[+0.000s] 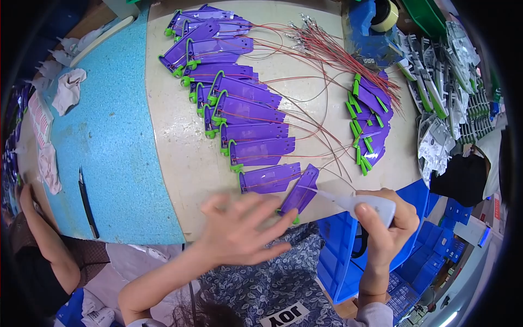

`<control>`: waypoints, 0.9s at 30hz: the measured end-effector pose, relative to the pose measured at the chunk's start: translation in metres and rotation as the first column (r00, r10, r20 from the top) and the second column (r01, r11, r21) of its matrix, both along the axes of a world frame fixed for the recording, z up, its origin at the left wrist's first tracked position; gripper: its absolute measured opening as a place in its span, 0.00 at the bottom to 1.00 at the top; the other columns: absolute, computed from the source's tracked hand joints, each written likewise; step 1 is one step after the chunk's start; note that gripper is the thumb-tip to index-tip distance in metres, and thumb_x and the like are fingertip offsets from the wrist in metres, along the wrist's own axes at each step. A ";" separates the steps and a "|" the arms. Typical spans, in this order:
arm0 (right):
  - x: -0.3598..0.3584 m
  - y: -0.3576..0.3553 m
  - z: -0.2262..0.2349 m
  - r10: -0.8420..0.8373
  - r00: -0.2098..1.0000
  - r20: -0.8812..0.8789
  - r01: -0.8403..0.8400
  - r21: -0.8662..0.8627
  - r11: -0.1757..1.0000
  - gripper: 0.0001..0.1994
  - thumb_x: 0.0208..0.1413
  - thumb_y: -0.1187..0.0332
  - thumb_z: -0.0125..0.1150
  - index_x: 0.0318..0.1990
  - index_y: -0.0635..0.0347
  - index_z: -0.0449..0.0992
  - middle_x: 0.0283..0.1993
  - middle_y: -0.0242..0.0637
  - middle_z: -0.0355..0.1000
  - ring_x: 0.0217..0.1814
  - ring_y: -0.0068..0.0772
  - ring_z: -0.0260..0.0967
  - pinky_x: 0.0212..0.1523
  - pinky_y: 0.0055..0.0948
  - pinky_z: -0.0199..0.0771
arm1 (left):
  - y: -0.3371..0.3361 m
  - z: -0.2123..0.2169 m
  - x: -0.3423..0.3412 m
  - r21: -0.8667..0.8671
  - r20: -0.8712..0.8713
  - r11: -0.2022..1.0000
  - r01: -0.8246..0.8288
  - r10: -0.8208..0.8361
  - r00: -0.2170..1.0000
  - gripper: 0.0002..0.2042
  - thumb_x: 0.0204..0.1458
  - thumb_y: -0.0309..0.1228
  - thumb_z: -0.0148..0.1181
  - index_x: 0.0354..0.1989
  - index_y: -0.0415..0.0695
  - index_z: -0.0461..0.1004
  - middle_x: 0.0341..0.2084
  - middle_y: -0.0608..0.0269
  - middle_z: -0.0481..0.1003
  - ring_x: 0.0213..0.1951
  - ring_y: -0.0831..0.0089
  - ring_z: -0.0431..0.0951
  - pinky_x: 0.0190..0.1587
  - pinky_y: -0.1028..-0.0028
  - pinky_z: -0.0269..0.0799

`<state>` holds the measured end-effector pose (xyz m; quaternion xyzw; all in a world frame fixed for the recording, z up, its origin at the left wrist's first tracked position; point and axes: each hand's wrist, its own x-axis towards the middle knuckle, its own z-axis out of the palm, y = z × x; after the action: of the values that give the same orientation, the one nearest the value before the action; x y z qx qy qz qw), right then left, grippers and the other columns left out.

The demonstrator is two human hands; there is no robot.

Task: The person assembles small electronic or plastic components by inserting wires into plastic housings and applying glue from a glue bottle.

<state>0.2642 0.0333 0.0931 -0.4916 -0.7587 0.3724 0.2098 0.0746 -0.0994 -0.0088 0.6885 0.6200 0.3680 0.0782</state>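
Observation:
My right hand (395, 231) grips a translucent white squeeze bottle (379, 207) with a long thin nozzle. The nozzle's tip points left, over a flat purple plastic part (301, 189) that lies near the table's front edge. That part has a green piece at its near end, partly behind my fingers. My left hand (237, 229), fingers spread and slightly blurred, hovers beside it; whether a fingertip touches the part I cannot tell. Just beyond lies another purple part (269, 178), the nearest of an overlapping row with green hooked ends and thin red wires.
Bundled red wires (338, 52) stretch across the back. Purple pieces with green tabs (373, 117) are piled at right, near a blue tape dispenser (362, 24). Blue matting (117, 136) with black tweezers (87, 204) covers the left. A blue crate (340, 256) stands below the edge; another person's arm (46, 234) is far left.

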 end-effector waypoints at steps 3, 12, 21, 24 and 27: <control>0.003 -0.006 0.005 0.020 0.998 -0.055 -0.019 0.007 1.000 0.10 0.44 0.71 0.75 0.31 0.69 0.82 0.24 0.43 0.77 0.21 0.27 0.73 0.22 0.25 0.67 | -0.008 -0.001 0.012 -0.117 0.001 0.993 -0.033 0.034 0.999 0.14 0.39 0.37 0.72 0.32 0.47 0.76 0.42 0.71 0.77 0.46 0.68 0.71 0.47 0.58 0.47; -0.008 -0.011 -0.017 0.213 0.976 0.041 -0.217 0.113 0.970 0.10 0.46 0.71 0.76 0.33 0.68 0.81 0.26 0.44 0.77 0.21 0.29 0.74 0.20 0.25 0.67 | -0.005 -0.005 0.002 -0.060 -0.034 0.979 -0.195 0.193 0.981 0.14 0.39 0.34 0.74 0.32 0.47 0.75 0.40 0.71 0.77 0.43 0.68 0.72 0.48 0.60 0.47; -0.003 -0.019 -0.009 0.222 0.972 0.078 -0.225 0.035 0.974 0.10 0.47 0.72 0.75 0.32 0.69 0.81 0.25 0.43 0.77 0.22 0.31 0.75 0.22 0.25 0.70 | -0.005 -0.004 0.000 -0.063 -0.024 0.983 -0.172 0.170 0.985 0.18 0.34 0.31 0.77 0.33 0.47 0.73 0.42 0.69 0.79 0.45 0.63 0.70 0.48 0.60 0.49; 0.006 -0.016 -0.002 0.105 0.993 0.049 -0.104 -0.015 0.994 0.09 0.46 0.73 0.74 0.32 0.69 0.82 0.24 0.41 0.77 0.23 0.27 0.75 0.23 0.23 0.68 | -0.006 -0.002 -0.001 -0.084 -0.012 0.981 -0.174 0.173 0.985 0.16 0.37 0.29 0.75 0.34 0.46 0.74 0.42 0.69 0.79 0.44 0.64 0.70 0.49 0.62 0.48; 0.012 -0.016 0.003 0.010 0.999 -0.035 -0.013 -0.074 0.997 0.09 0.45 0.74 0.74 0.32 0.69 0.82 0.25 0.41 0.78 0.24 0.22 0.74 0.24 0.21 0.67 | -0.009 0.007 -0.008 -0.043 0.040 0.982 -0.183 0.185 0.982 0.14 0.39 0.27 0.71 0.36 0.43 0.74 0.40 0.62 0.79 0.43 0.62 0.71 0.49 0.61 0.53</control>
<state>0.2761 0.0170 0.0960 -0.4881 -0.7435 0.4098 0.2026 0.0668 -0.1082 -0.0019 0.6184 0.6862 0.3765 0.0709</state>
